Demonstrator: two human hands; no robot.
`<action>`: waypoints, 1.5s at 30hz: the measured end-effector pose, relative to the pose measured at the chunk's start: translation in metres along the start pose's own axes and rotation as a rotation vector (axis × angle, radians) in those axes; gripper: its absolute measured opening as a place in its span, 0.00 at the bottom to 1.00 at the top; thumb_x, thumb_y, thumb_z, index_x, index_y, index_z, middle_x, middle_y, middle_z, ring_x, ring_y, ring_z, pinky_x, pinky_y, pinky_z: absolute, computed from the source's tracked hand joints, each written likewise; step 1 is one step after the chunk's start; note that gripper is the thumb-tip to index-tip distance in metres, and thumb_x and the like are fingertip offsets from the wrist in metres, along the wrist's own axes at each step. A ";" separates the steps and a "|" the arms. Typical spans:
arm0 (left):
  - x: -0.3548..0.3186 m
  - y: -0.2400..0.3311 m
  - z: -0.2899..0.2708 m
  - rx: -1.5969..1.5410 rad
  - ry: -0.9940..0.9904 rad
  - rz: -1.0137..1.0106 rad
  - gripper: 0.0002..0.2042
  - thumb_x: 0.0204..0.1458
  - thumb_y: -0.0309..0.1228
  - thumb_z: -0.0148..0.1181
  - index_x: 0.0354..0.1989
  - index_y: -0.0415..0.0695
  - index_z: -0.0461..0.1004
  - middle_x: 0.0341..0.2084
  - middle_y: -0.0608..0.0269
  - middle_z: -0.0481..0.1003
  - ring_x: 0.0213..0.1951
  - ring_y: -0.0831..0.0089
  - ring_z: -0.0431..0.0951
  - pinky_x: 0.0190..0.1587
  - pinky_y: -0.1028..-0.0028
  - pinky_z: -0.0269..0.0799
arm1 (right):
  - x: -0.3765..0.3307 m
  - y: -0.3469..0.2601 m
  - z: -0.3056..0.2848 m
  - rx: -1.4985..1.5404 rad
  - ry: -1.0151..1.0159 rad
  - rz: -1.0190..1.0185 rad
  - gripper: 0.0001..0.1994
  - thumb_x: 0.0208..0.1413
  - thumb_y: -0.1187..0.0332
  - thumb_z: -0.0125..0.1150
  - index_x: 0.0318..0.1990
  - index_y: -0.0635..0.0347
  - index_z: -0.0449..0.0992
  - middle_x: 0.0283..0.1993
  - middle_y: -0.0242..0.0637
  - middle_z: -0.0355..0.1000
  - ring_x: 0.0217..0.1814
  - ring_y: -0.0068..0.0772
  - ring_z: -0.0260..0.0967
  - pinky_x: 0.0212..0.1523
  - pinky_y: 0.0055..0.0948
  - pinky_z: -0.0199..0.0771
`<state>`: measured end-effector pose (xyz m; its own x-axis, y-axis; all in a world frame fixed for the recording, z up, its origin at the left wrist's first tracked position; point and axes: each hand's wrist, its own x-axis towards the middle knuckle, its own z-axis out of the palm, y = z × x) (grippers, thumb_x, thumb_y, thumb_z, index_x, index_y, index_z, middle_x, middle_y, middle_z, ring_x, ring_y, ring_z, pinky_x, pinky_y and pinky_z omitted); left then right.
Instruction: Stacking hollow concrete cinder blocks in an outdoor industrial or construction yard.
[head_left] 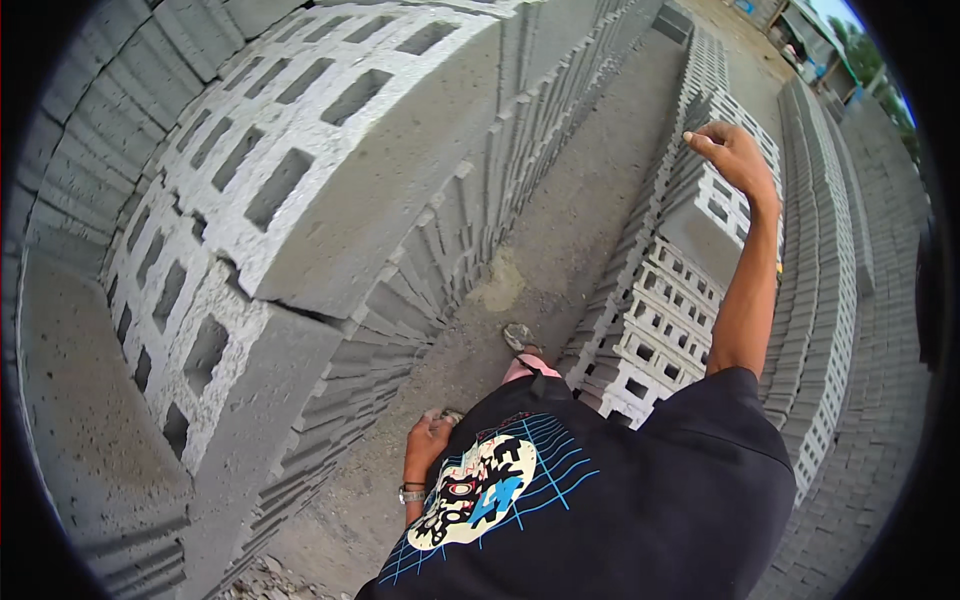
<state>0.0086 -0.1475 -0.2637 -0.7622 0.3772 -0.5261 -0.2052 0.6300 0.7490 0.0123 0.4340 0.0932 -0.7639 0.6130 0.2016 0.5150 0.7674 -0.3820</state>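
My right hand (735, 158) is raised on the right, above a row of stacked hollow concrete blocks (670, 310). Its fingers are bent in toward the thumb, and no object shows in them. Low beside my body hangs my left hand (428, 440), a watch (412, 495) on its wrist. Those fingers are curled and foreshortened; whether they hold anything is hidden. Nearest to this hand on the left is a tall stack of grey hollow blocks (330, 170), its upper blocks large in view with rectangular holes. Neither hand visibly touches a block.
A dirt path (575, 170) runs between the two block rows, with my shoe (520, 338) on it. More long block rows (835, 280) stand at the right. Rubble (270, 580) lies at the lower left. A shed (815, 45) is far off at upper right.
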 end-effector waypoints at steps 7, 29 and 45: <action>0.109 0.077 0.047 0.280 -0.061 0.128 0.22 0.58 0.43 0.58 0.51 0.35 0.76 0.40 0.42 0.81 0.44 0.54 0.82 0.48 0.64 0.76 | -0.070 0.330 0.017 -0.239 0.128 0.898 0.28 0.52 0.42 0.60 0.42 0.62 0.83 0.45 0.56 0.79 0.52 0.53 0.76 0.53 0.44 0.72; 0.162 0.093 0.113 0.231 -0.149 -0.129 0.20 0.58 0.42 0.58 0.44 0.34 0.79 0.37 0.43 0.81 0.42 0.55 0.83 0.47 0.64 0.76 | 0.025 0.405 0.130 -0.164 -0.152 1.105 0.42 0.37 0.39 0.74 0.49 0.72 0.79 0.55 0.55 0.76 0.60 0.52 0.73 0.62 0.42 0.66; 0.223 0.184 0.181 -0.031 -0.179 0.196 0.25 0.62 0.51 0.48 0.41 0.36 0.76 0.32 0.50 0.79 0.38 0.58 0.80 0.44 0.63 0.72 | -0.043 0.351 0.116 0.304 0.003 0.789 0.12 0.35 0.72 0.67 0.13 0.63 0.69 0.16 0.28 0.61 0.18 0.24 0.52 0.21 0.36 0.48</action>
<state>-0.0881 0.1750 -0.3162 -0.6693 0.6058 -0.4301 -0.0850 0.5127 0.8544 0.1808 0.6548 -0.1542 -0.2231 0.9487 -0.2240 0.7699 0.0305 -0.6375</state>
